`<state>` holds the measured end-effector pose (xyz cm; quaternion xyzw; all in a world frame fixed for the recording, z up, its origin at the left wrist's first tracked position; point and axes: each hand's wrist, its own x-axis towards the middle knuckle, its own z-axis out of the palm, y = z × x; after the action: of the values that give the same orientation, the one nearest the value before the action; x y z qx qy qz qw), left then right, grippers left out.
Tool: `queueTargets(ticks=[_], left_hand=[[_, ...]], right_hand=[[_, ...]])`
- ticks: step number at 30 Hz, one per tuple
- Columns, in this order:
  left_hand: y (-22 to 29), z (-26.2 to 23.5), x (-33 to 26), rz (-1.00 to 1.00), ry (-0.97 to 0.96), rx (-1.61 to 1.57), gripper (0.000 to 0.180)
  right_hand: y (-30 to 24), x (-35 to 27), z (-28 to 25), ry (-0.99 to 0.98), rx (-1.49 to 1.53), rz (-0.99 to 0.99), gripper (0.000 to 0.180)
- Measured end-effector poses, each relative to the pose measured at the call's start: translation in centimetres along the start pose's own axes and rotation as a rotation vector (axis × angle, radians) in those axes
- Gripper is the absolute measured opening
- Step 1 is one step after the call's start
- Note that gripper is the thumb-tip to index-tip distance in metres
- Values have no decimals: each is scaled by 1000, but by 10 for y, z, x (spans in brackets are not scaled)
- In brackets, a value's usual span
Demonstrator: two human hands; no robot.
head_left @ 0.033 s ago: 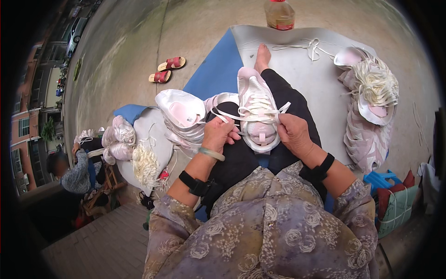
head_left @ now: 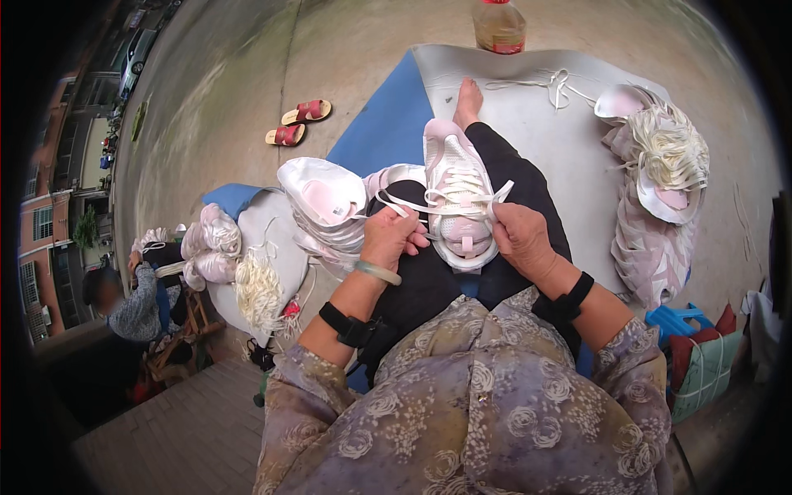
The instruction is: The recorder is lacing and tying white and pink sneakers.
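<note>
A white and pale pink sneaker [head_left: 459,191] rests between my thighs, its toe pointing away from me and white laces crossing its front. On its left, my left hand [head_left: 393,235] pinches a white shoelace [head_left: 394,203] between thumb and fingers. At the sneaker's right side, my right hand [head_left: 521,234] is closed, thumb on top, on the lace's other side, and a loop of lace rises above the thumb. Just left of my left hand, more white and pink sneakers [head_left: 323,202] stand nested in a row.
More sneakers [head_left: 652,247] lie nested at the right, with a bundle of cream laces [head_left: 667,148] on top. Another lace bundle [head_left: 259,289] lies at left. Red sandals [head_left: 297,122], a bottle [head_left: 499,29] and a blue stool [head_left: 676,318] stand around. A person [head_left: 136,305] sits far left.
</note>
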<state>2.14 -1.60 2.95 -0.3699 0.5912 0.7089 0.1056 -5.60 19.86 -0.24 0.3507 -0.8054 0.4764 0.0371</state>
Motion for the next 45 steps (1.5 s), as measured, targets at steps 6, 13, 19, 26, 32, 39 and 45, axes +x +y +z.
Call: queueTargets(ticks=[6,13,19,26,32,39,45], left_hand=[[-2,6,0,12,-36,16,14],[0,5,0,26,-26,-27,13],[-2,5,5,76,-46,-85,11],[-8,-1,11,88,-16,112,7],[-6,5,11,80,-17,87,6],[-13,6,16,126,-7,22,8],[-9,11,17,167,4,65,8]], right_hand=[[6,-2,2,-86,165,454,6],[8,6,8,-76,-134,-87,11],[12,2,12,-87,709,980,9],[6,3,20,-152,72,405,15],[19,4,-5,-297,71,763,40],[-42,16,10,-526,565,771,17],[-47,35,36,-565,553,841,16]])
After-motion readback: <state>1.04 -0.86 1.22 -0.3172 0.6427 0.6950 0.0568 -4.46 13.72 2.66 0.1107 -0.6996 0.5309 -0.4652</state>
